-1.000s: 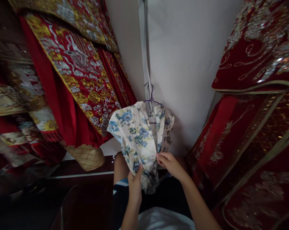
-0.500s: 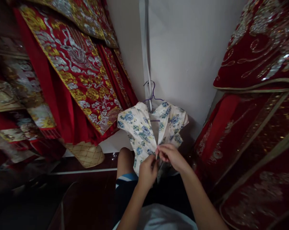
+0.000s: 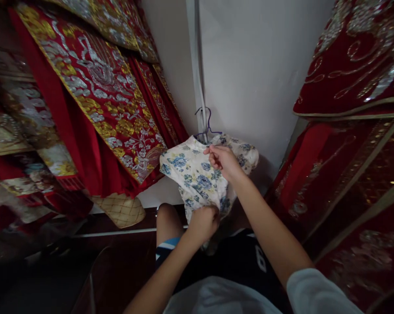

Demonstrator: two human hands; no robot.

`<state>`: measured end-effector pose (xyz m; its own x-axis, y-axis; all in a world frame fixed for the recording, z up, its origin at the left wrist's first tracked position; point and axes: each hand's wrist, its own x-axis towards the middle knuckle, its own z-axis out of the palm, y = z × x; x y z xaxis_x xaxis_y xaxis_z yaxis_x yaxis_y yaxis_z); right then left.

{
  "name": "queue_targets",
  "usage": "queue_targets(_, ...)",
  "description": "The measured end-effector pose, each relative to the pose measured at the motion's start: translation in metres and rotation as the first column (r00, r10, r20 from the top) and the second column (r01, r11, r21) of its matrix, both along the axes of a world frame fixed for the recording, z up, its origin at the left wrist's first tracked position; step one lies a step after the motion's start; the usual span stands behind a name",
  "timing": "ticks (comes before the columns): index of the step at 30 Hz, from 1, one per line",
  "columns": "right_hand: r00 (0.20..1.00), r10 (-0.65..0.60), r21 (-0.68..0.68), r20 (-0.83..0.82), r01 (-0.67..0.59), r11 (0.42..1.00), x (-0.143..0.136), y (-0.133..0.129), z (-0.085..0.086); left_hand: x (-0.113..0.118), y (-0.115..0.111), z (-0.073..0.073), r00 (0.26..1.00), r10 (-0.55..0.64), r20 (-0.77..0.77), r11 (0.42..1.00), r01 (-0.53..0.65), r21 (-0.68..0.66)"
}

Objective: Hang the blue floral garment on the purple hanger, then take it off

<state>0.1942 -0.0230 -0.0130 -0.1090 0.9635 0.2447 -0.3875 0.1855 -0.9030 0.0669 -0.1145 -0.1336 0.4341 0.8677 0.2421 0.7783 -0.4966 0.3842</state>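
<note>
Sole legible character: white numeral (image 3: 260,259), apparently "6", on dark shorts (image 3: 231,261); lower part of frame, right of centre. Set on leg nearer right side of frame, just beside right forearm (image 3: 273,226). Reads near upright in head view, top leaning slightly toward left of frame, closed loop at lower end. Outline soft in dim light; reading not certain. Whether further characters adjoin beneath forearm: cannot be told.

Right hand (image 3: 225,161) is up near the collar (image 3: 198,143) now, away from left hand (image 3: 203,220); floral top's (image 3: 200,179) gaping front looks drawn over; white sleeve (image 3: 317,290) comes into view.
</note>
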Motion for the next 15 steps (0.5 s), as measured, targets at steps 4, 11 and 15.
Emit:
queue_targets(4,0.996,-0.065,0.055,0.068,0.061,0.997,0.0,-0.015,-0.014,-0.006,0.039,0.066,0.924,0.03,0.381,0.945,-0.15,0.291)
queue_targets(11,0.991,-0.071,0.218,0.115,0.045,0.975,0.006,-0.011,-0.013,-0.009,0.086,0.127,0.924,-0.231,0.305,0.844,0.034,0.535)
queue_targets(15,0.965,-0.161,0.222,0.208,0.113,0.968,0.006,0.005,-0.036,-0.012,0.083,0.139,0.863,-0.237,0.446,0.817,-0.072,0.572)
